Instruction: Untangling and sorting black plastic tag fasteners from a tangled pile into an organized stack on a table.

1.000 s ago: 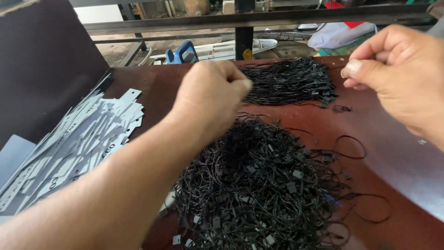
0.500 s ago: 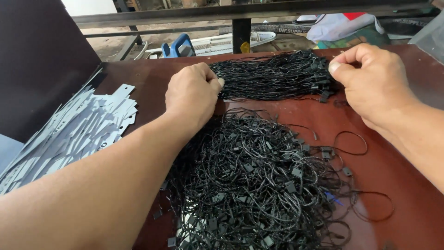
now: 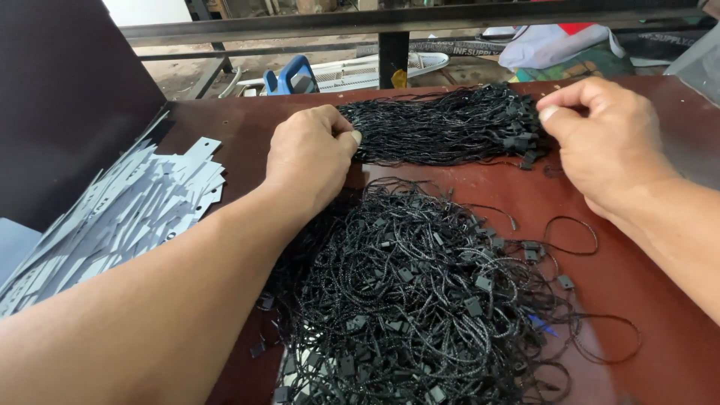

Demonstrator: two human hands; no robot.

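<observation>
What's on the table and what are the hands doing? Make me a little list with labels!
Left hand: left hand pinches the left end of the straight bundle of black strings.
Right hand: right hand pinches the bundle's right end.
Near pile: a tangled heap of black strings with small square clasps, in front of the bundle.
Left side: a spread of grey paper tags.
Surface: reddish-brown table.
Behind: a blue object beyond the table edge.
</observation>
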